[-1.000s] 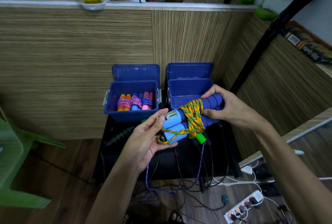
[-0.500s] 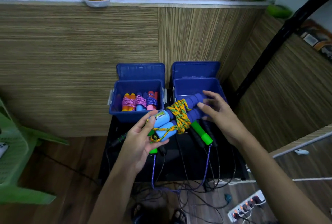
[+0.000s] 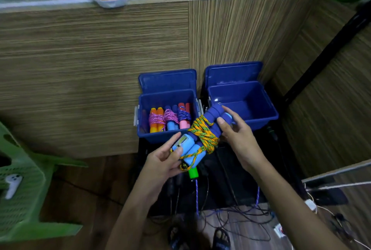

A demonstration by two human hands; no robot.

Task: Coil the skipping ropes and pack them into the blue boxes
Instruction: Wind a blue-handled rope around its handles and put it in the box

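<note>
Your left hand (image 3: 160, 161) and right hand (image 3: 239, 139) each hold an end of the coiled skipping rope (image 3: 202, 135). Just beyond your right grip sits the empty blue box (image 3: 243, 107); beyond your left, the filled blue box (image 3: 166, 115).

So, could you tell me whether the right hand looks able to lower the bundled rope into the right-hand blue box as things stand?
Probably yes. The right-hand blue box stands open and looks empty, its lid tipped back, and the right hand already holds the bundled rope beside its near-left corner. Nothing visible blocks the way; the left hand grips the other end.
</note>
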